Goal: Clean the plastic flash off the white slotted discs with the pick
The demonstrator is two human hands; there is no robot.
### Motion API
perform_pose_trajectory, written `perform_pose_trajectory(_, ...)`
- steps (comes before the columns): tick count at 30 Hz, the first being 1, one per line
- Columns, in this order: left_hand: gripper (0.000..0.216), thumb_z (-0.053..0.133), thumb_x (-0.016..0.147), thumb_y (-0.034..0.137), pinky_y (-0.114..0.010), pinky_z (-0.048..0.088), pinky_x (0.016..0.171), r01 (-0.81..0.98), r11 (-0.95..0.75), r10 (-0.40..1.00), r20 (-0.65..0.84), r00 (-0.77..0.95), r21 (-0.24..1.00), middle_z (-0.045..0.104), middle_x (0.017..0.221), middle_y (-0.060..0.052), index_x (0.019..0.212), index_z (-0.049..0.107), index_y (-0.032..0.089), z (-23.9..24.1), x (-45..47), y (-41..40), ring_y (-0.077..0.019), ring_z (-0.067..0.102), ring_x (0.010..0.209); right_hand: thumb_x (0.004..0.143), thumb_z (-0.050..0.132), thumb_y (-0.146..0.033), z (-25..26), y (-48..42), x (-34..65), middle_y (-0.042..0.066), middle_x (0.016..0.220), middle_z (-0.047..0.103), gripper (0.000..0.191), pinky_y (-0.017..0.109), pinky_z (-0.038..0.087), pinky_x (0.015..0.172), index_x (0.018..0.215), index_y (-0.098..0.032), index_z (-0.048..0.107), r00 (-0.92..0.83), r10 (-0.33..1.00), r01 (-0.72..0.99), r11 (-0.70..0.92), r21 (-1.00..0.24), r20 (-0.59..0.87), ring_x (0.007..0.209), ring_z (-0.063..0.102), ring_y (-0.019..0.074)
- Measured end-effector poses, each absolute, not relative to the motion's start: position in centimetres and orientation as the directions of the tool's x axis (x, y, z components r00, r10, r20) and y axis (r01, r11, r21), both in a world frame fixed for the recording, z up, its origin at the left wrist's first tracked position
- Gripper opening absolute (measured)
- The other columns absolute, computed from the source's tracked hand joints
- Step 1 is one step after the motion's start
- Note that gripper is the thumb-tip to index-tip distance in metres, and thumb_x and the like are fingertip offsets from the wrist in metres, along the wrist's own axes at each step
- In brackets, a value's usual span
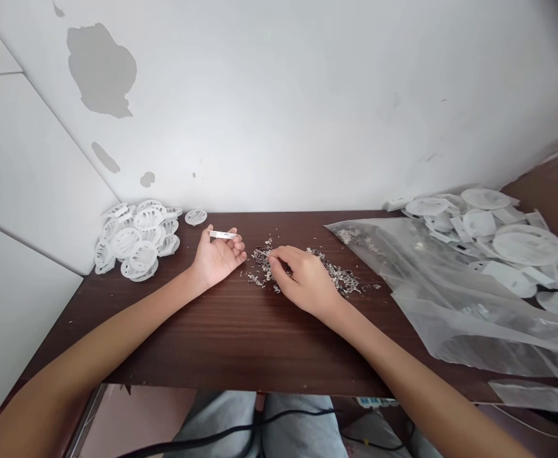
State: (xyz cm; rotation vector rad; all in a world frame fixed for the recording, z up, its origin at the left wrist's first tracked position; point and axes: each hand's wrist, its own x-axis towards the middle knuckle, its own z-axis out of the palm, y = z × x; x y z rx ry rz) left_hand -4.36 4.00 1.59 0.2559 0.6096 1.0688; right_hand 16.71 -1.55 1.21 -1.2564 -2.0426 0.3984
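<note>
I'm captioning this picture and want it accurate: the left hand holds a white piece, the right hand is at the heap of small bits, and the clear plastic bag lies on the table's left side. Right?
Not quite: the clear plastic bag lies on the table's right side, as the head view shows. The left hand does hold a white piece, and the right hand is at the heap of small bits.

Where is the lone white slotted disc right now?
In the head view, the disc lies left of centre near the wall, just right of the disc pile, beyond the left hand.
</note>
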Motion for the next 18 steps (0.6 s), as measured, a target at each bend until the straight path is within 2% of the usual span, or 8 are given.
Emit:
perform_pose_trajectory(6,0.055,0.028,0.105,0.057,-0.032,0.052,0.057,-0.723,0.510,0.858,-0.333,0.391,0.466,0.054,0.070,-0.003,0.090,0.061,0.016,1.6,-4.4,3.8,-0.0172,0.056,0.058,0.100,0.048,-0.023,0.5,-1.6,16.5,0.003,0.081,0.069,0.020,0.030,0.037,0.065,0.090,-0.022,0.066,-0.327,0.861,0.685,0.499,-0.531,0.389,0.069,0.059,0.0184)
perform_pose_trajectory(10,0.059,0.021,0.104,0.059,-0.025,0.036,0.043,-0.704,0.523,0.852,-0.285,0.439,0.480,0.039,0.056,0.004,0.080,0.056,0.018,1.7,-4.9,3.8,-0.0112,0.034,0.041,0.101,0.047,-0.024,0.8,-1.8,16.6,0.003,0.079,0.067,0.022,0.029,0.037,0.064,0.092,-0.021,0.066,-0.333,0.851,0.703,0.511,-0.495,0.406,0.067,0.058,0.0175)
perform_pose_trajectory(12,0.060,0.018,0.103,0.062,-0.023,0.029,0.040,-0.686,0.529,0.848,-0.268,0.458,0.500,0.031,0.052,0.006,0.074,0.050,0.020,1.7,-5.3,3.8,-0.0099,0.024,0.038,0.102,0.045,-0.025,1.0,-1.8,16.7,0.003,0.077,0.066,0.024,0.029,0.037,0.063,0.091,-0.021,0.066,-0.332,0.846,0.705,0.516,-0.486,0.417,0.066,0.057,0.0173)
perform_pose_trajectory(18,0.059,0.027,0.094,0.075,-0.023,0.024,0.039,-0.584,0.558,0.814,-0.250,0.525,0.590,0.027,0.051,0.007,0.071,0.042,0.023,1.6,-5.6,3.7,-0.0089,0.012,0.041,0.101,0.045,-0.025,1.2,-1.8,16.9,0.005,0.081,0.069,0.024,0.029,0.037,0.063,0.092,-0.020,0.066,-0.325,0.841,0.721,0.517,-0.462,0.433,0.068,0.060,0.0178)
